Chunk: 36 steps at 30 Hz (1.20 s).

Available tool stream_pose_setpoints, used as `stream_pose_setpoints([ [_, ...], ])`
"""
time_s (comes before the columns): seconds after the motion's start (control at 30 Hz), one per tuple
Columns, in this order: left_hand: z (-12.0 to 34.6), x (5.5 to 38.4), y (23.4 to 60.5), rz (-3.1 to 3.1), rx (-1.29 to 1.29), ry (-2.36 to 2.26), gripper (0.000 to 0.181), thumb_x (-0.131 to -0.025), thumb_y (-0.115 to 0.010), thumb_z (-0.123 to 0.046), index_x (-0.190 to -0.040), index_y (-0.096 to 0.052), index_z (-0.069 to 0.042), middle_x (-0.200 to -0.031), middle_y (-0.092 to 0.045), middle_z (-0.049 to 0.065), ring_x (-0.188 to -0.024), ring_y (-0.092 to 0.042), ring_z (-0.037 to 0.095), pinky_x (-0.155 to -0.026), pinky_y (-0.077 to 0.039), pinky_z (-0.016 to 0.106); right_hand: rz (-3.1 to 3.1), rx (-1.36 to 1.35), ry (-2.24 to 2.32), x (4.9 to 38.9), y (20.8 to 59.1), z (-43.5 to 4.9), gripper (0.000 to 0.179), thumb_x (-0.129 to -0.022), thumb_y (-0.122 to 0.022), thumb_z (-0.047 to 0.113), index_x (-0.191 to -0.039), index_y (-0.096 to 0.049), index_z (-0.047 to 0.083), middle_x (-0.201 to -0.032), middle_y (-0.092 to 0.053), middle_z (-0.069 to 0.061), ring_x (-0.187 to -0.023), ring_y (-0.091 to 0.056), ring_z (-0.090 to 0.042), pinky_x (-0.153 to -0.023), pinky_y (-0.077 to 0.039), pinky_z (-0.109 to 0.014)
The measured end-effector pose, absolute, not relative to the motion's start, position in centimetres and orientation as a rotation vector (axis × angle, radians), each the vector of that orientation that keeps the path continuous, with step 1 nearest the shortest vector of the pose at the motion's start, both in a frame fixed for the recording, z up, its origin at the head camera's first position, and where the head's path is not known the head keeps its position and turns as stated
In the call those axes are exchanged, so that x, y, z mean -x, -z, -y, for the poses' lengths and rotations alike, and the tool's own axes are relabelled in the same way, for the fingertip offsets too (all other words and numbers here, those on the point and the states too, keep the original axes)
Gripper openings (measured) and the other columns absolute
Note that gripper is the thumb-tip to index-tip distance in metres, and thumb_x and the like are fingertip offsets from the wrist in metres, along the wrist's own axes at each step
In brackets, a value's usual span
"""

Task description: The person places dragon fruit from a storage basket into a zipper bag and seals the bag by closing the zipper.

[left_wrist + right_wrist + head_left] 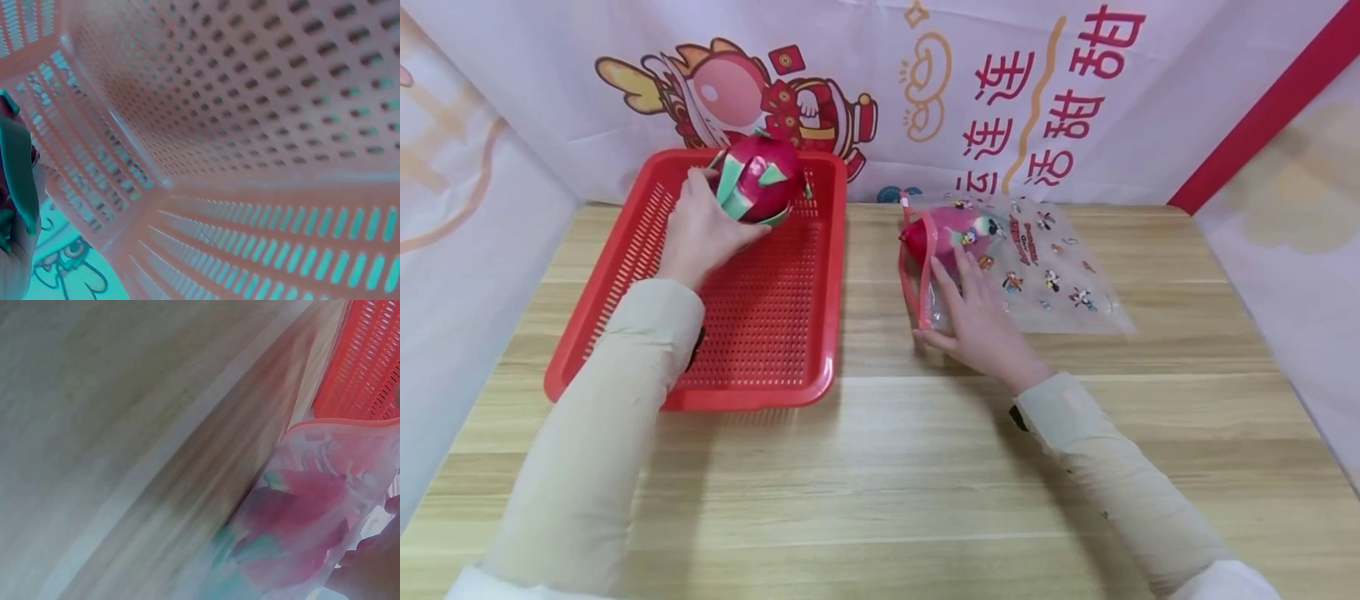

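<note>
In the head view my left hand [700, 229] grips a magenta dragon fruit [775, 179] with green scales, holding it over the far end of a red slotted plastic basket [832, 333]. Only a sliver of this fruit [17, 165] shows at the left edge of the left wrist view. My right hand [981, 329] rests with extended fingers on a clear zip bag [1067, 317] printed with cartoon figures. Inside, close to the bag's red-edged mouth, lies a second dragon fruit [916, 240]. The right wrist view shows that fruit [300, 519] through the plastic, with fingertips beside it.
The basket stands on the left of a wood-grain table [880, 500], and the bag lies flat to its right. A printed cloth backdrop [865, 50] rises behind the table's far edge. White cloth also hangs along both sides.
</note>
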<state>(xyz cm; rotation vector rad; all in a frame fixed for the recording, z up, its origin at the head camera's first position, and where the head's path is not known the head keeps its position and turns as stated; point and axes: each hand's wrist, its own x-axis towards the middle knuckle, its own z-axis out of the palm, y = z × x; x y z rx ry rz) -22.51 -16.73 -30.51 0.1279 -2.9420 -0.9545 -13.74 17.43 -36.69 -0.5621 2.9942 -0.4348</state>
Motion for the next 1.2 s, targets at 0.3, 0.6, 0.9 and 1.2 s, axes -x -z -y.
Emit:
stream_pose_setpoints([
  [0.3,14.0,21.7,29.8,2.868,-0.047,1.067,0.098,-0.073,-0.076,-0.050,-0.144,-0.022,-0.010,-0.145,-0.039,0.013,-0.131,-0.043,0.029,-0.106,-0.043,0.049,-3.012,0.504,0.374,13.9,37.2,-17.2,0.086,-0.094,-0.055,0.026,-0.154,0.006,0.018,-0.160,0.018,-0.012,-0.149,0.006,-0.037,-0.121,-0.008,-0.054],
  [0.6,11.1,21.0,28.9,2.845,0.117,1.109,0.093,-0.073,-0.079,-0.046,-0.142,-0.026,-0.014,-0.144,-0.041,0.007,-0.131,-0.043,0.023,-0.106,-0.044,0.043,-3.031,0.440,0.383,14.3,37.3,-17.8,0.072,-0.099,-0.039,0.017,-0.154,0.008,0.017,-0.159,0.019,-0.017,-0.148,0.007,-0.039,-0.120,-0.012,-0.056],
  [0.9,8.4,20.2,28.6,2.870,0.378,0.970,0.088,-0.074,-0.080,-0.039,-0.140,-0.030,-0.009,-0.137,-0.045,0.012,-0.125,-0.047,0.025,-0.104,-0.047,0.044,-3.096,0.424,0.455,14.7,36.8,-19.1,0.066,-0.102,-0.037,0.023,-0.153,0.002,0.005,-0.157,0.012,-0.026,-0.146,0.000,-0.047,-0.118,-0.013,-0.059],
  [1.2,6.5,19.6,28.5,2.874,0.758,0.629,0.085,-0.073,-0.081,-0.040,-0.137,-0.037,-0.005,-0.133,-0.049,0.013,-0.119,-0.051,0.026,-0.098,-0.051,0.046,-3.089,0.382,0.526,14.7,36.7,-20.4,0.071,-0.103,-0.037,0.027,-0.152,0.012,0.012,-0.157,0.019,-0.019,-0.147,0.004,-0.044,-0.119,-0.009,-0.057],
])
